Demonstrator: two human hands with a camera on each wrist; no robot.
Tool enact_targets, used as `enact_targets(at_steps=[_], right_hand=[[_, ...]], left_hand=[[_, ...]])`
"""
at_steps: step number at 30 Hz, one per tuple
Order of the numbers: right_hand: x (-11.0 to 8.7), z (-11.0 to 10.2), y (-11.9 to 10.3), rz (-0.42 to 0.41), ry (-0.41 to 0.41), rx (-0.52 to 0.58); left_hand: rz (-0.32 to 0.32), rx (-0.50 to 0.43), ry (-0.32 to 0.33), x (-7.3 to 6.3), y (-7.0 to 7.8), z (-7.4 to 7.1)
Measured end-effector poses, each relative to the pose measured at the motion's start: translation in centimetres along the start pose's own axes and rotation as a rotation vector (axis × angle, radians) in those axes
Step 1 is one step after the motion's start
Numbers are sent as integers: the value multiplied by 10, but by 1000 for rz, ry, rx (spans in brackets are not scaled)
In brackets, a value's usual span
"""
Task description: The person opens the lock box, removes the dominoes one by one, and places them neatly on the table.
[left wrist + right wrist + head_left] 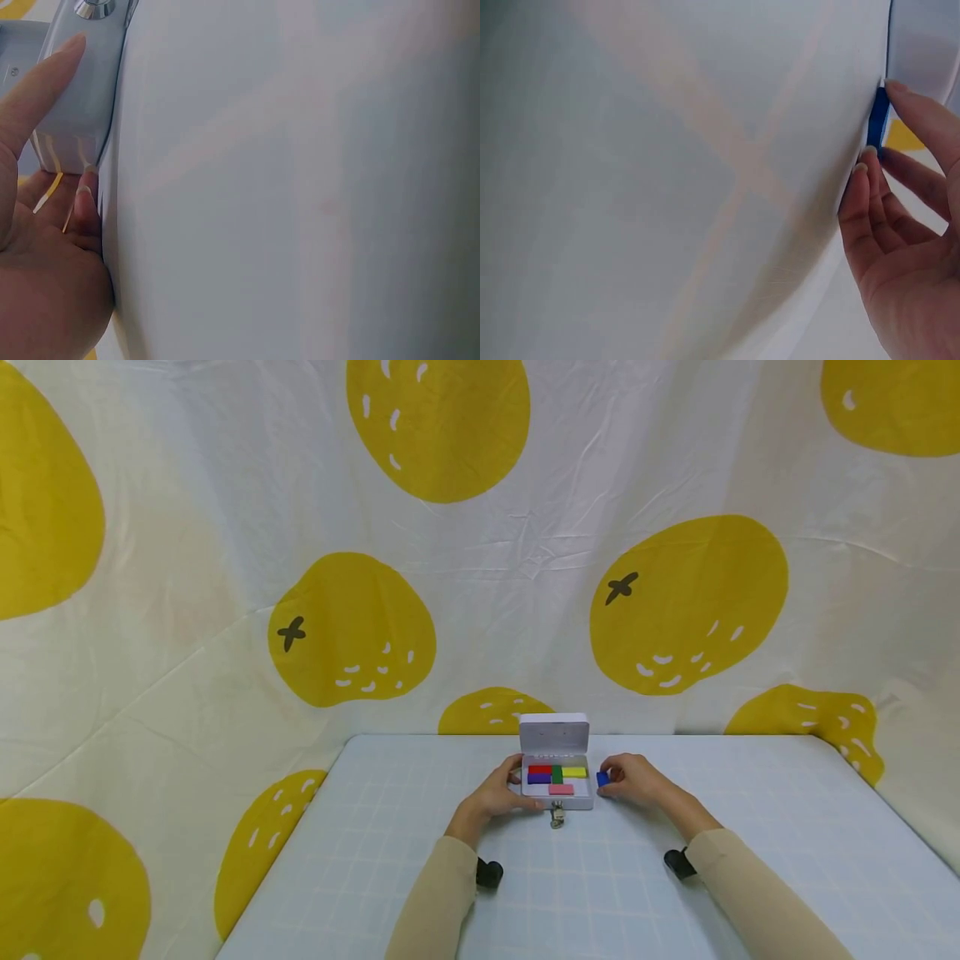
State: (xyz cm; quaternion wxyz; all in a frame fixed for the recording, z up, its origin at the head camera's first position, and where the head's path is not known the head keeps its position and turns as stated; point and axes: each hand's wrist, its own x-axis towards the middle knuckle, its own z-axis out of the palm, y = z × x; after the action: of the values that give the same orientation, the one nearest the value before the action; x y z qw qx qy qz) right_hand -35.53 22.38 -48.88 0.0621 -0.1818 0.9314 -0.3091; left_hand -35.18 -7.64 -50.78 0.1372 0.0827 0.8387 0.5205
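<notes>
A small white metal cash box [536, 803] stands on the table, its lid [555, 735] raised at the back. Inside lie a red block [539, 769], a green block [557, 775], a yellow block [573, 772], a purple block [538, 779] and a pink block [561, 790]. My left hand [497, 792] holds the box at its left side, thumb along the front wall and fingers at the side. Just right of the box, my right hand [632, 778] pinches a blue block [877, 120] between thumb and fingers, low over the table.
Keys [557, 817] hang from the lock at the front of the box. A pale checked cloth covers the table [600, 893]. Behind it hangs a white curtain [517, 610] with large yellow fruit prints.
</notes>
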Motion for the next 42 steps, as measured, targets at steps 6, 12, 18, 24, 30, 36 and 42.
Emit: enact_targets(at_steps=[6, 12, 18, 24, 30, 36, 42], right_hand=[[-1, 0, -3, 14, 11, 4], [-3, 1, -3, 26, 15, 21], [-7, -3, -5, 21, 13, 7], [-10, -7, -8, 20, 12, -18], [-16, -8, -14, 31, 32, -3], [-20, -10, -22, 3, 48, 9], [-19, -12, -35, -15, 38, 15]], left_hand=[[-4, 7, 3, 2, 0, 0], [-10, 8, 13, 2, -1, 0], [-7, 12, 13, 0, 2, -1], [-15, 12, 20, 0, 3, 0], [-4, -4, 8, -3, 2, 1], [-4, -13, 9, -4, 4, 2], [14, 2, 7, -4, 2, 2]])
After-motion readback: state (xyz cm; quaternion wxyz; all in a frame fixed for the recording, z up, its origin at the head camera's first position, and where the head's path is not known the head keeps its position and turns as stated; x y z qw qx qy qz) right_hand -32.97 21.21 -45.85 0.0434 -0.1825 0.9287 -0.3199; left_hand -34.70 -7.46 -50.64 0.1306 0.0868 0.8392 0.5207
